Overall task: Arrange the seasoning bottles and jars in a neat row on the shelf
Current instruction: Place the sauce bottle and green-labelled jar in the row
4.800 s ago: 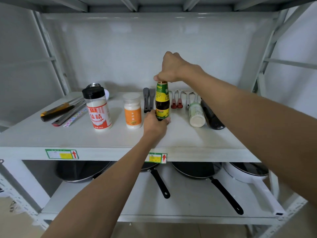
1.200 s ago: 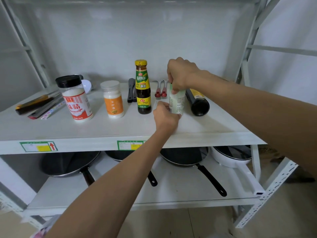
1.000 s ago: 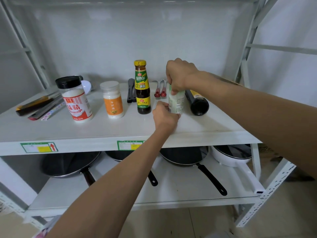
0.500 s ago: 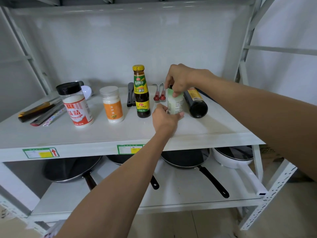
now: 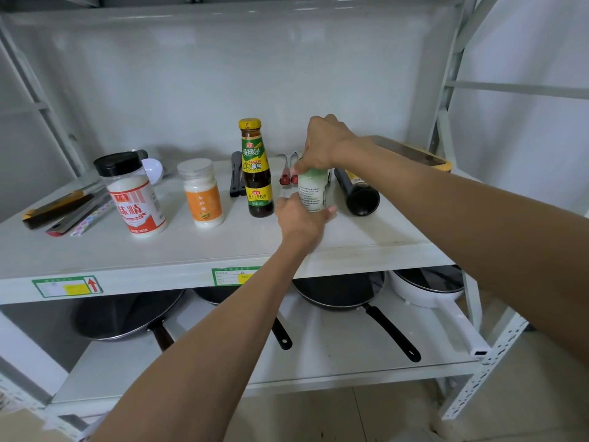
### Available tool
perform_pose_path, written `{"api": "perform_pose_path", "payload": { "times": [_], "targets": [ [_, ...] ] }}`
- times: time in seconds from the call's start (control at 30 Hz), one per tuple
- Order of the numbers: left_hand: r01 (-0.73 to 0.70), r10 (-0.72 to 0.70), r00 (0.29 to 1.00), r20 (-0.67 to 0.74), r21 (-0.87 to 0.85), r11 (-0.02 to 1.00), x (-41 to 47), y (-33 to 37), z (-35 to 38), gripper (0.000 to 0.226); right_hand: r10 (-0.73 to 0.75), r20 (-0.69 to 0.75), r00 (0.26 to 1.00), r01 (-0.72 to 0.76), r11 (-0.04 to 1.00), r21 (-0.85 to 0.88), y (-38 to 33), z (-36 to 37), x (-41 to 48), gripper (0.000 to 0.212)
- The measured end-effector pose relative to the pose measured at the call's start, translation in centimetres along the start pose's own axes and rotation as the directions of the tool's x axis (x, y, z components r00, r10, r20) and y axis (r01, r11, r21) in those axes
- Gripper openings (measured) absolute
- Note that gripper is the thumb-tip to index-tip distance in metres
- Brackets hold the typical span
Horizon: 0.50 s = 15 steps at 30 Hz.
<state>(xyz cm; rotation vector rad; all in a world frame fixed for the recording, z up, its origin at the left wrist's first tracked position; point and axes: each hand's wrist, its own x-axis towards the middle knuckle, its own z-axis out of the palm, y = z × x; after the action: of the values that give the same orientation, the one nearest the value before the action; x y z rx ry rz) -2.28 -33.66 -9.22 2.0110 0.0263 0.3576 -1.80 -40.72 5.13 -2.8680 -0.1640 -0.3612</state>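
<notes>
Seasoning jar [image 5: 313, 193], white with a green cap, stands just right of the oyster sauce bottle [image 5: 257, 173], right hand [image 5: 322, 143] pinching its cap, left hand [image 5: 298, 215] wrapped round its base. Next, probably: release, then stand up the dark bottle [image 5: 357, 191] lying further right.

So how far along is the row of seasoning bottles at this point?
Done: the black-capped jar, the orange-labelled jar and the yellow-capped sauce bottle stand upright, side by side. In hand: the small white bottle, upright beside the sauce bottle, with the right hand on its top and the left hand at its base. Left: the dark bottle lies on its side.
</notes>
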Motion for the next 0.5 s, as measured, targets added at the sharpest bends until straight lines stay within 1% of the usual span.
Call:
{"api": "perform_pose_path", "payload": {
  "times": [0.07, 0.17, 0.23, 0.3, 0.33, 0.4, 0.5],
  "targets": [
    [-0.003, 0.003, 1.000, 0.000, 0.013, 1.000, 0.0, -0.1, 0.1, 0.057, 0.004, 0.005, 1.000, -0.004, 1.000, -0.006, -0.1, 0.0, -0.2, 0.064],
    [0.000, 0.000, 1.000, -0.004, 0.027, 1.000, 0.1, -0.1, 0.0, 0.056, 0.018, 0.055, 0.998, -0.018, 1.000, -0.008, -0.6, -0.8, -0.2, 0.067],
    [0.004, -0.004, 1.000, 0.004, 0.023, 1.000, 0.0, -0.1, -0.1, 0.055, 0.033, 0.149, 0.988, -0.026, 0.999, -0.043, -1.1, -1.6, 0.0, 0.065],
    [0.013, -0.013, 1.000, 0.004, 0.007, 1.000, 0.0, -0.2, 0.0, 0.056, 0.011, 0.258, 0.966, 0.006, 0.998, -0.064, -1.3, -2.2, 0.3, 0.064],
    [0.020, -0.020, 1.000, 0.005, -0.007, 1.000, 0.0, -0.3, -0.1, 0.056, -0.001, 0.284, 0.959, 0.022, 0.997, -0.070, -1.3, -2.3, 0.4, 0.058],
    [0.032, -0.032, 0.999, 0.007, -0.052, 0.998, -0.1, 0.0, -0.3, 0.052, -0.009, 0.281, 0.960, 0.040, 0.994, -0.105, -1.2, -2.3, 0.3, 0.050],
    [0.051, -0.049, 0.999, 0.020, -0.110, 0.993, -0.4, 0.2, -0.4, 0.045, 0.004, 0.226, 0.974, 0.021, 0.994, -0.107, -0.9, -2.0, 0.2, 0.050]
  ]
}}
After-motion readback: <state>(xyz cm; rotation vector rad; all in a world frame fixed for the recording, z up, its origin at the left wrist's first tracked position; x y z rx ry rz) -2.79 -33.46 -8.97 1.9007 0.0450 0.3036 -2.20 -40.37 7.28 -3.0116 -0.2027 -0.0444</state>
